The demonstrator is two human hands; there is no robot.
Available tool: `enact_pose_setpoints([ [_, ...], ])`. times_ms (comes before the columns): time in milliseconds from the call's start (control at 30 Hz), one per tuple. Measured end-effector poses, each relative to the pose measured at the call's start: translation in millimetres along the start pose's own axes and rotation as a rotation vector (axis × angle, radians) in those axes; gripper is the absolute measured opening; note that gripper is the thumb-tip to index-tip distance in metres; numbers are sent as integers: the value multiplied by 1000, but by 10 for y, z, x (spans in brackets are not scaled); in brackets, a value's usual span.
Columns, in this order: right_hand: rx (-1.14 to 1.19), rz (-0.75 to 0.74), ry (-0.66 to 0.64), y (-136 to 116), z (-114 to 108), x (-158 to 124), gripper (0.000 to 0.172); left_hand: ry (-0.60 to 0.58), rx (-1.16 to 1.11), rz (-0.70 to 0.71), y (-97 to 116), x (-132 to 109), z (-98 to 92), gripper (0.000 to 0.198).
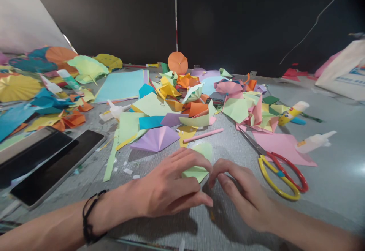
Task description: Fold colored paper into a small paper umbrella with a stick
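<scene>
A folded piece of light green paper lies on the grey table, partly hidden beneath my left hand. The fingers of that hand curve over the paper, its index fingertip at the right corner and its thumb lower down, apart from the index finger. My right hand meets that same corner with bent fingers, thumb and index close together. Another rounded light green part shows just behind the left fingers. Beyond it are a pink paper stick and a pleated purple paper.
Scissors with red and yellow handles lie at the right, by a pink sheet, a glue bottle and a glue stick. Phones lie at left. Colourful paper scraps pile up behind; paper umbrellas stand back left.
</scene>
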State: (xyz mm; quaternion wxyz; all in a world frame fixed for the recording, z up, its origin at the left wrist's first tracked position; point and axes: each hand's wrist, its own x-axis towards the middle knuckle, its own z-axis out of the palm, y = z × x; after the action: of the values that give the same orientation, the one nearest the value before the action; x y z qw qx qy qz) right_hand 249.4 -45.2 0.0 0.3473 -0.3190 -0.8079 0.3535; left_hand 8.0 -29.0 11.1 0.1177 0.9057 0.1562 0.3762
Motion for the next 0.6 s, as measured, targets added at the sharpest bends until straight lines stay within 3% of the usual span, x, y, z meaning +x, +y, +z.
enact_pose_setpoints([
  [600,-19,17,-28,12,14,-18,24,40,18,38,0,-23,40,30],
])
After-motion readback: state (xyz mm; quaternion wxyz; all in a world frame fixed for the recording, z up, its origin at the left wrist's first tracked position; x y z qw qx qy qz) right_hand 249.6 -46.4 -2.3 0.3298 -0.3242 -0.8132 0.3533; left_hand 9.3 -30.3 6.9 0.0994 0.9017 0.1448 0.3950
